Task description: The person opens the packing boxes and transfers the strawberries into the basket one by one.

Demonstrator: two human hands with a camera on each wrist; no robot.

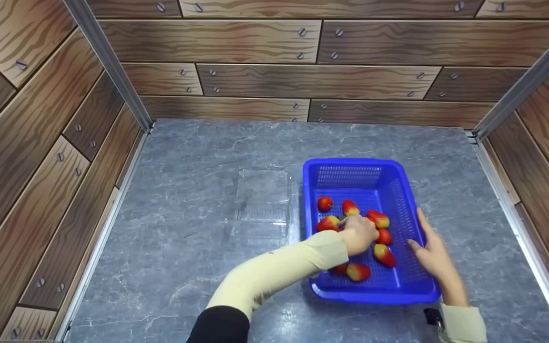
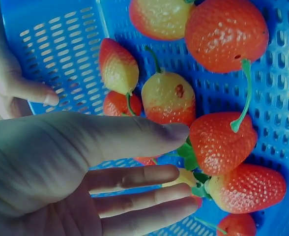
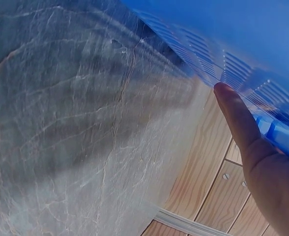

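A blue plastic basket (image 1: pixel 398 190) with slotted walls holds several red-and-yellow strawberries and some round red fruits. My left hand (image 1: pixel 359 233) reaches down into it, with thumb and fingers extended among the fruit in the left wrist view. Its fingertips are right at a leafy strawberry (image 2: pixel 247 188) and a red fruit (image 2: pixel 223 142). Nearby lie a yellow-and-red strawberry (image 2: pixel 169 98) and a round red fruit (image 2: pixel 228 34) with a green stem. My right hand (image 1: pixel 434 255) holds the basket's right side, thumb over the rim, with a finger along the outer wall in the right wrist view.
Left of the basket, a clear plastic box (image 1: pixel 262 195) stands on the grey marbled surface (image 1: pixel 184 190). Wood-patterned panels (image 1: pixel 255 43) enclose the back and both sides, with metal strips (image 1: pixel 112 62) at the corners.
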